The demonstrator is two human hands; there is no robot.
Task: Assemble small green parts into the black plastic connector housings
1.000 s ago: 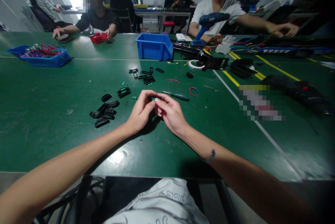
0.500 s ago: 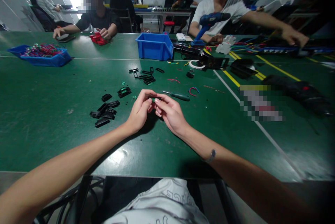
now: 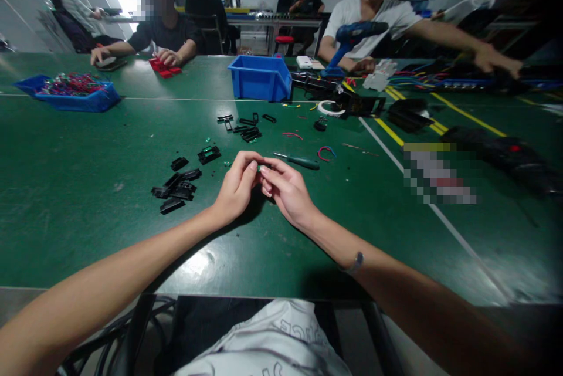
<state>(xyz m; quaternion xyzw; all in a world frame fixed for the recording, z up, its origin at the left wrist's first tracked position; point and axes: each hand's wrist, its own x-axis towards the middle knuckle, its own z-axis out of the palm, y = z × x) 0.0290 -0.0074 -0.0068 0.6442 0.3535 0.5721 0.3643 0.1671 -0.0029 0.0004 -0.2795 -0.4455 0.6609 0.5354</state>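
My left hand (image 3: 237, 185) and my right hand (image 3: 287, 188) meet over the middle of the green table, fingertips pinched together around a small green piece (image 3: 259, 168). Most of that piece is hidden by the fingers, so its kind does not show. Just beyond the right hand lies a screwdriver (image 3: 303, 162) with a dark green handle. To the left of my hands is a loose heap of black plastic housings (image 3: 178, 188). One black housing with green inside (image 3: 209, 155) sits nearer the left fingers. Several thin black frames (image 3: 248, 129) are scattered farther back.
A blue bin (image 3: 259, 80) stands at the back centre; a blue tray of coloured wires (image 3: 77, 94) is at the left. A blue power drill (image 3: 352, 41), a white tape ring (image 3: 329, 108) and wire bits (image 3: 325, 153) lie right. Two co-workers sit across the table.
My hands stay nearly in place; the left thumb has shifted slightly and covers more of the green piece. Across the table, a co-worker's hand has flattened over the red parts.
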